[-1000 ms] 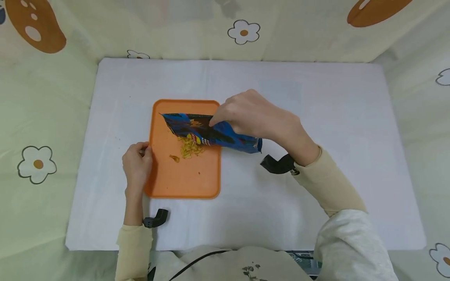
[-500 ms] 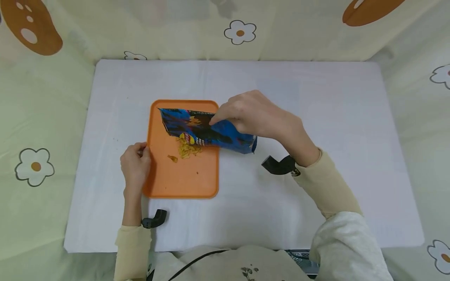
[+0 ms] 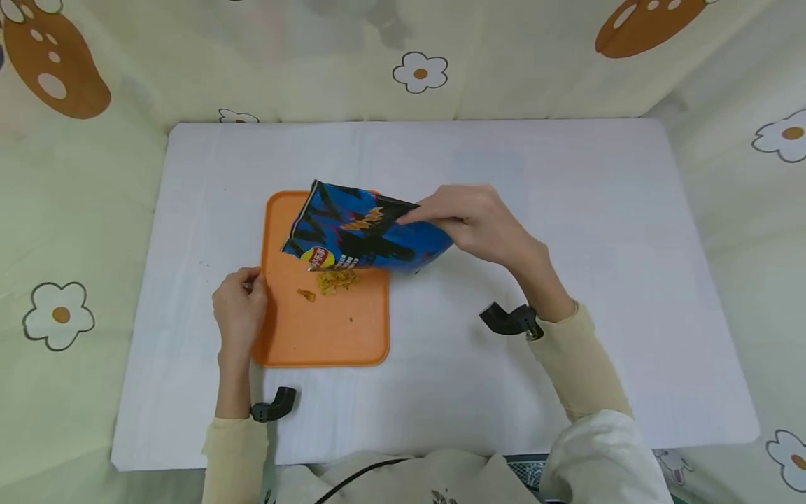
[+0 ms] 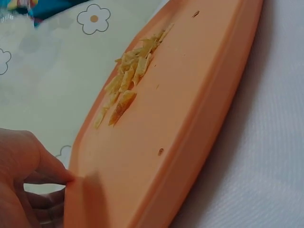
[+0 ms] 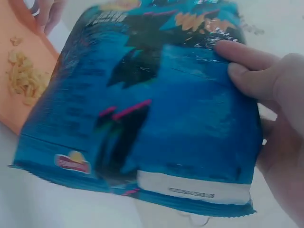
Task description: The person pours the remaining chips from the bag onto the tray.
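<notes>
My right hand [image 3: 481, 224] grips a blue and black chip bag [image 3: 378, 234] by its right part, thumb and fingers on the foil. The bag hangs over the far part of an orange tray [image 3: 327, 336], its other end pointing left. On the tray lies a small heap of yellow chips [image 3: 338, 280], with one darker piece beside it; the left wrist view shows these chips [image 4: 130, 71] as thin strips. My left hand [image 3: 241, 304] pinches the tray's left rim between thumb and fingers. Its curled fingers partly hide below the rim in the left wrist view.
The tray rests on a white table [image 3: 567, 280]. A patterned pale curtain [image 3: 504, 70] with flowers surrounds the table at the back and sides. Black wrist cameras [image 3: 273, 404] stick out from both wrists. Small crumbs dot the tray.
My right hand has turned the chip bag so its printed face shows more and its left end has risen. The heap of chips looks about the same. My left hand stays on the rim.
</notes>
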The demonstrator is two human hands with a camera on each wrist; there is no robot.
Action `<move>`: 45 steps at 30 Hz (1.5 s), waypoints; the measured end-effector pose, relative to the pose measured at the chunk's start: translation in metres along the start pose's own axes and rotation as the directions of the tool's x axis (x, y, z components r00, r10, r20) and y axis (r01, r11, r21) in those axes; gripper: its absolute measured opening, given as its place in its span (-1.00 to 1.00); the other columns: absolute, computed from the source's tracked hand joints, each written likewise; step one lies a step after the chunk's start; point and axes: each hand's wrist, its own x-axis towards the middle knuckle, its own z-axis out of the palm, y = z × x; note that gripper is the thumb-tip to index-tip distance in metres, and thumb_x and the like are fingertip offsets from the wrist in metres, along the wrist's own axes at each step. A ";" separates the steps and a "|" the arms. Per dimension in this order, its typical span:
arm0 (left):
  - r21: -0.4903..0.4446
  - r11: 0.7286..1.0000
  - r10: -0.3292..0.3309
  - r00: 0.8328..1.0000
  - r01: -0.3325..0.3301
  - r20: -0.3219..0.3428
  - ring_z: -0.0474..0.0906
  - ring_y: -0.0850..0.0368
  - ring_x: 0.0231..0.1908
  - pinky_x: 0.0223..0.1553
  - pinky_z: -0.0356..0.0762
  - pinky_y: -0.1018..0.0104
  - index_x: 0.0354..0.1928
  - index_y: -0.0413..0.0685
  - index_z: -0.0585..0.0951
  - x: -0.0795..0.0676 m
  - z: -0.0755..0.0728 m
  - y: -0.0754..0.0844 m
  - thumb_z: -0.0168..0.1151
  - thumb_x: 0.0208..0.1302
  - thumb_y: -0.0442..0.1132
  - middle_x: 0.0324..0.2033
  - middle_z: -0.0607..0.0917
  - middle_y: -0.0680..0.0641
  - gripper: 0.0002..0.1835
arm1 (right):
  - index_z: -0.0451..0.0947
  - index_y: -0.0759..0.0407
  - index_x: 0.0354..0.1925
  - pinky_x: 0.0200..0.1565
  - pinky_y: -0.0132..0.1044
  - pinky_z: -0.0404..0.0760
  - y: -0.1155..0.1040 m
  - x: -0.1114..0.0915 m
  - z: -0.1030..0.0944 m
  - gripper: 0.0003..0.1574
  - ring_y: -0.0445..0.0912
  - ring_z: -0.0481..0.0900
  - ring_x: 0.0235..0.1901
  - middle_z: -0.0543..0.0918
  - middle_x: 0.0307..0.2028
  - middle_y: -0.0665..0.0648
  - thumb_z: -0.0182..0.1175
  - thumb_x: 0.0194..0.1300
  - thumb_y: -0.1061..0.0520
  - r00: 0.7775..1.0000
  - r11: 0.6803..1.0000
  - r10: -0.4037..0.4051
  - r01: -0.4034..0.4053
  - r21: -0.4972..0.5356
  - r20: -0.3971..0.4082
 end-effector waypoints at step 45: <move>0.032 0.999 -0.017 1.000 0.016 0.010 0.63 -0.21 -0.18 -0.20 0.50 0.10 0.15 -0.36 0.66 0.009 -0.001 0.010 0.08 0.51 -0.32 -0.06 0.72 -0.36 -0.67 | 0.76 0.28 -0.02 -0.55 -0.51 0.04 -0.011 -0.119 -0.029 -0.74 -0.37 0.11 -0.74 0.79 -0.09 0.29 0.20 0.43 0.36 0.505 0.807 0.357 -0.591 -0.013 -0.786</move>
